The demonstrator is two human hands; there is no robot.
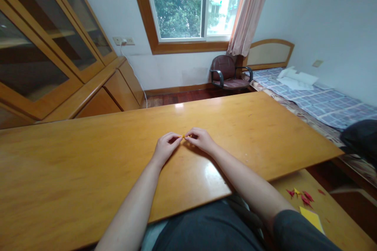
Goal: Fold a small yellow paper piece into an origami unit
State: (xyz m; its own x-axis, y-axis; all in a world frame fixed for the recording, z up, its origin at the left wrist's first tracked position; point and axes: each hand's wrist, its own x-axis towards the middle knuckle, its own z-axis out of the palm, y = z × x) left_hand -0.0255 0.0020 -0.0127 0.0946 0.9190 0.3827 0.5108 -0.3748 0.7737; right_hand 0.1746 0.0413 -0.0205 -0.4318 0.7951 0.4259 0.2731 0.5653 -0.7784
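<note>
A small folded piece of yellow paper (pixel 184 136) sits pinched between both my hands just above the wooden table (pixel 88 157). My left hand (pixel 165 147) grips its left end with curled fingers. My right hand (pixel 200 139) pinches its right end, fingertips pressed together. Both forearms reach forward over the table's near edge. Most of the paper is hidden by my fingertips.
A lower wooden surface (pixel 338 219) at the right holds several small red and yellow folded paper pieces (pixel 303 197) and a yellow paper sheet (pixel 311 216). A bed (pixel 324 102) lies at the right, a dark red chair (pixel 228 72) under the window, and glass-door cabinets (pixel 44 55) at the left.
</note>
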